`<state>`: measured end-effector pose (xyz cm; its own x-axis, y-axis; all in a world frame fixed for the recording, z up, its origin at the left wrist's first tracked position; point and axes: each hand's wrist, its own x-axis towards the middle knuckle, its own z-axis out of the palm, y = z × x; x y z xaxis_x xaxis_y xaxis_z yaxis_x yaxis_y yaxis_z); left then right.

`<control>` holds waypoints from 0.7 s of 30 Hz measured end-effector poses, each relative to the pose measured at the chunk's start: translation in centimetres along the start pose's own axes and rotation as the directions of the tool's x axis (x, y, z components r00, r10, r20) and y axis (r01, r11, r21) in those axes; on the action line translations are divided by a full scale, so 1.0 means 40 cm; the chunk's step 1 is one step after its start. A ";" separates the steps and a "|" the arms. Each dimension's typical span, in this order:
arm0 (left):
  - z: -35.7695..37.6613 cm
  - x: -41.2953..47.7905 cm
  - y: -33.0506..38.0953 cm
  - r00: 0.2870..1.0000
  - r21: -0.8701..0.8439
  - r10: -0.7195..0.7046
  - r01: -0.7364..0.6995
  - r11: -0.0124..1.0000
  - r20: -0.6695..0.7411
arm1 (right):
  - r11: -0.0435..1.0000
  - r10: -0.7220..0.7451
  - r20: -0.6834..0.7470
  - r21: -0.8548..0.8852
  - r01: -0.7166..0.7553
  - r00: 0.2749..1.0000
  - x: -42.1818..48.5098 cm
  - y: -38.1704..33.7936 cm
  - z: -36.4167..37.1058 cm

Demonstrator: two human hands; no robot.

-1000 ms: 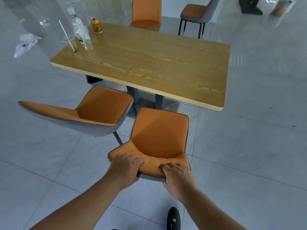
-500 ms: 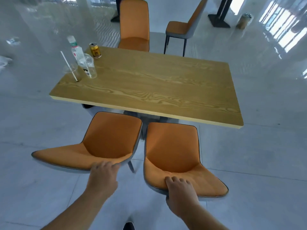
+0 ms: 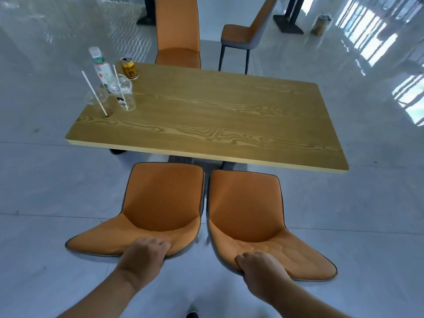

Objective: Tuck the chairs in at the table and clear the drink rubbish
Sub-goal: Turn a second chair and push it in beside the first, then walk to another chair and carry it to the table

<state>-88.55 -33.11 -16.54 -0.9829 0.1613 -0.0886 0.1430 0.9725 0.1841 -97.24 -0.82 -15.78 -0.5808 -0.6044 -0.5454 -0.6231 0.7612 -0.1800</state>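
Two orange chairs stand side by side at the near edge of the wooden table (image 3: 229,115), their seats just short of it. My left hand (image 3: 144,255) grips the top of the left chair's (image 3: 160,203) backrest. My right hand (image 3: 259,267) grips the top of the right chair's (image 3: 247,207) backrest. At the table's far left corner stand a clear plastic bottle (image 3: 101,65), a gold can (image 3: 129,68) and two clear plastic cups (image 3: 122,92), (image 3: 97,103), each with a white straw.
A third orange chair (image 3: 177,35) is pushed in at the table's far side. A fourth chair (image 3: 245,31) stands away from the table at the back right. Dark table bases (image 3: 288,24) and a bin-like object (image 3: 320,24) sit on the glossy floor behind.
My left hand left the right chair and took hold of the left chair's backrest. Both chairs now face the table squarely, side by side, closer to its edge.
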 end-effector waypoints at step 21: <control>-0.799 0.679 0.710 0.960 -0.039 0.053 -0.066 0.997 -0.274 | 0.908 0.419 -0.763 0.339 -0.246 0.493 -0.485 0.470 -0.808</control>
<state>-114.89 -6.49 17.58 -0.9680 0.1606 0.1926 0.2032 0.9524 0.2274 -114.61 17.60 17.87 -0.9468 -0.1586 0.2800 -0.2448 0.9198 -0.3068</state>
